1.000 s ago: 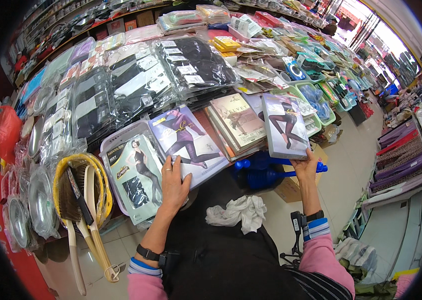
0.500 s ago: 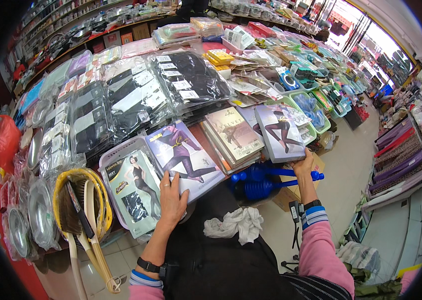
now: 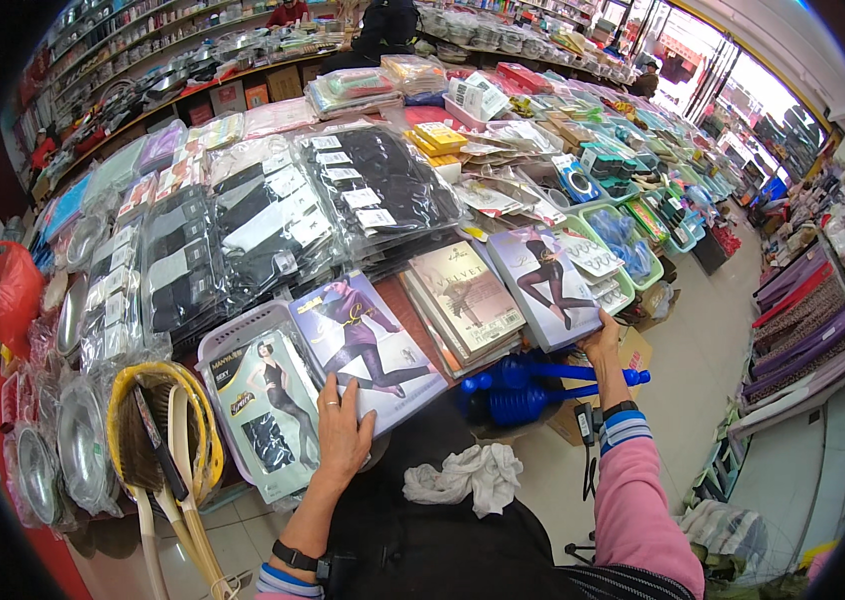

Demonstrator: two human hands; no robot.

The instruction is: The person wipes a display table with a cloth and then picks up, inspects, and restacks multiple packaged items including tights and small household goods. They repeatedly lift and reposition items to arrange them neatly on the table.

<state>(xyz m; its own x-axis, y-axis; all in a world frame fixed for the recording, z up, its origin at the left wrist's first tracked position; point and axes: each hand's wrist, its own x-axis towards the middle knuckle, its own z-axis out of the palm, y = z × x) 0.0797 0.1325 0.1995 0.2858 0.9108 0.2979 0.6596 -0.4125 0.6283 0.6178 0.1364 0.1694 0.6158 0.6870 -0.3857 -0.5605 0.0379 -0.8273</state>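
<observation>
My left hand lies with its fingers spread on the lower left part of a purple tights box. At the right, my right hand grips the lower right corner of another tights box, pale lilac with dark-stockinged legs pictured on it. Between these two boxes sits a stack of flat beige hosiery packs. Left of the purple box, a grey-green tights pack leans in a lilac plastic basket.
Bagged dark socks cover the table behind. Brushes and a yellow-rimmed round item stand at the left front. Blue plastic items are below the table's edge; a crumpled white cloth lies near my body. A textile rack is at right.
My right hand has brought its tights box left and down, closer against the beige packs, and its tilt has changed. My left hand stays on the purple box. The view has shifted slightly.
</observation>
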